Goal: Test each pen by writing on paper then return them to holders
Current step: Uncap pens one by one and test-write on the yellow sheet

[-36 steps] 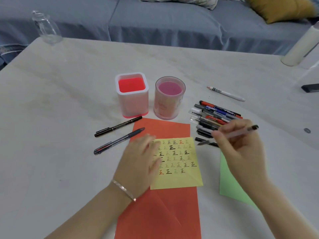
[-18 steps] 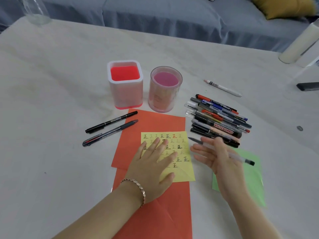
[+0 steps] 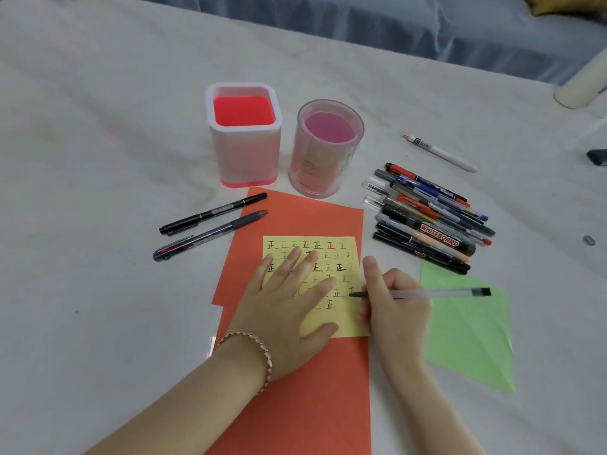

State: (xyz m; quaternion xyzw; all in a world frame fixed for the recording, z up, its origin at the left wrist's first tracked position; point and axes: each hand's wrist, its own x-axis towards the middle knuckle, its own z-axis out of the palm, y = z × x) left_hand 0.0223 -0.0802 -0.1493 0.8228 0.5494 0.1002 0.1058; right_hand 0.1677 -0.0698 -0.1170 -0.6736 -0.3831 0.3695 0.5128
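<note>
My left hand point(image 3: 289, 303) lies flat with spread fingers on a yellow note point(image 3: 341, 323) covered in small written characters. My right hand point(image 3: 394, 310) grips a clear pen point(image 3: 437, 293) with a black cap end, its tip touching the note's right side. A square white holder point(image 3: 244, 139) with a red inside and a round pink holder point(image 3: 325, 149) stand behind, both without pens. A pile of several pens point(image 3: 427, 215) lies right of the note. Two dark pens point(image 3: 210, 224) lie to the left.
The note sits on orange paper point(image 3: 295, 405). A green sheet point(image 3: 473, 333) lies at the right. A white pen point(image 3: 440, 153) lies apart behind the pile. A white cylinder point(image 3: 581, 83) and a dark object point(image 3: 596, 157) are at the far right, a small round thing point(image 3: 588, 240) nearer.
My right hand turned the clear pen round and brought it down from above the pile, so its tip now touches the note. My left hand stays flat on the note.
</note>
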